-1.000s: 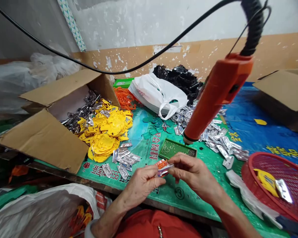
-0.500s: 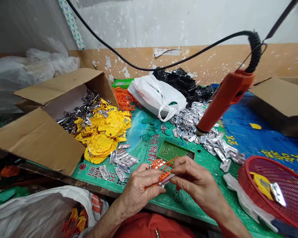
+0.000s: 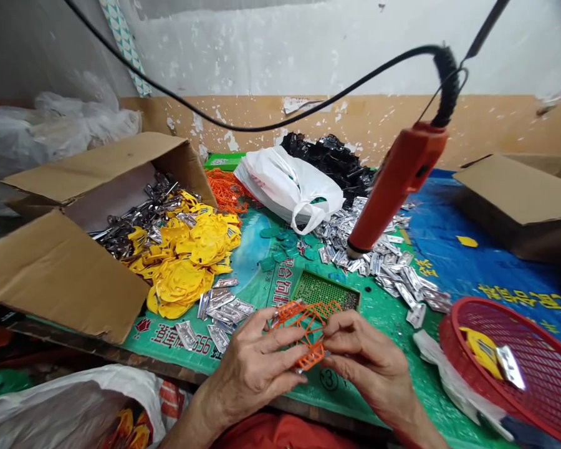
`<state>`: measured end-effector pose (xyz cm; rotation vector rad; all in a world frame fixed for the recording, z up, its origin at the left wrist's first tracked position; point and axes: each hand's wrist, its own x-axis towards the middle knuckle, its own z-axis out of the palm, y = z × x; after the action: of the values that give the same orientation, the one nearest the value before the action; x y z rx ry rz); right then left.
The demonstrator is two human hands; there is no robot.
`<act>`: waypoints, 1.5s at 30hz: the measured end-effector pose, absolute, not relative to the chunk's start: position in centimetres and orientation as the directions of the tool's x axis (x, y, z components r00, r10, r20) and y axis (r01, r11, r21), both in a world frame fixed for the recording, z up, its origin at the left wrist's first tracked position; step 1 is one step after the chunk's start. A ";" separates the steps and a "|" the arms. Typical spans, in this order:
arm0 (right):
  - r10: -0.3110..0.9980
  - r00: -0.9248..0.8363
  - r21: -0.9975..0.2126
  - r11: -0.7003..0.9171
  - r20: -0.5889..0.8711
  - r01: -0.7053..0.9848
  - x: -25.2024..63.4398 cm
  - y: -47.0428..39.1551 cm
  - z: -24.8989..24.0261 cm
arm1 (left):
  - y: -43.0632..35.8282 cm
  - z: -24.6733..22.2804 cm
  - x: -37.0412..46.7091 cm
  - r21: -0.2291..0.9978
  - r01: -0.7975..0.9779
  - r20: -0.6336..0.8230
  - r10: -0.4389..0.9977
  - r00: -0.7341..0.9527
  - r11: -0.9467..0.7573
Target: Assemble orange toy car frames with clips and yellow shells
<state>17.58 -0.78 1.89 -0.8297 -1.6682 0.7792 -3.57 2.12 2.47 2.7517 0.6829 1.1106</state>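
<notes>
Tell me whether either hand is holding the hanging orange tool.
No, the left hand and right hand hold the orange lattice, and the tool hangs beyond them.

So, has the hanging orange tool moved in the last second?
Yes. Judged against the green tray, the orange tool went up in view: its tip, earlier near the tray's back edge, now overlaps the silver pieces.

Above the near edge of the counter (image 3: 383, 308), left fingers (image 3: 280, 360) and right fingers (image 3: 350, 323) hid parts of the orange frame (image 3: 328, 307). The green tray (image 3: 333, 281) held pieces (image 3: 350, 302) too small to identify. Toward the counter's right, the picture's edge cut off the red basket (image 3: 523, 327).
</notes>
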 end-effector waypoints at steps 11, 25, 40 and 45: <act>0.795 -0.208 -0.771 0.604 0.569 0.199 17.9 -1.5 2.0 | 2.2 2.9 -3.7 0.042 0.417 0.639 0.345 0.687 -0.908; 0.720 -0.319 -0.627 0.693 0.616 0.355 17.6 -1.4 2.5 | 3.0 3.6 -4.1 0.014 0.341 0.608 0.278 0.744 -0.940; 0.725 -0.122 -0.553 0.613 0.678 0.565 16.6 -2.4 0.8 | 0.5 2.7 -3.5 0.139 0.560 0.756 0.453 0.473 -0.817; 0.709 -0.108 -0.536 0.615 0.697 0.578 16.4 -2.4 0.3 | 0.6 2.7 -3.2 0.188 0.555 0.753 0.482 0.449 -0.810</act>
<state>16.42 -2.38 0.27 -1.0458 -1.7877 0.1553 -3.19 0.60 2.71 2.7455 0.9851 1.3805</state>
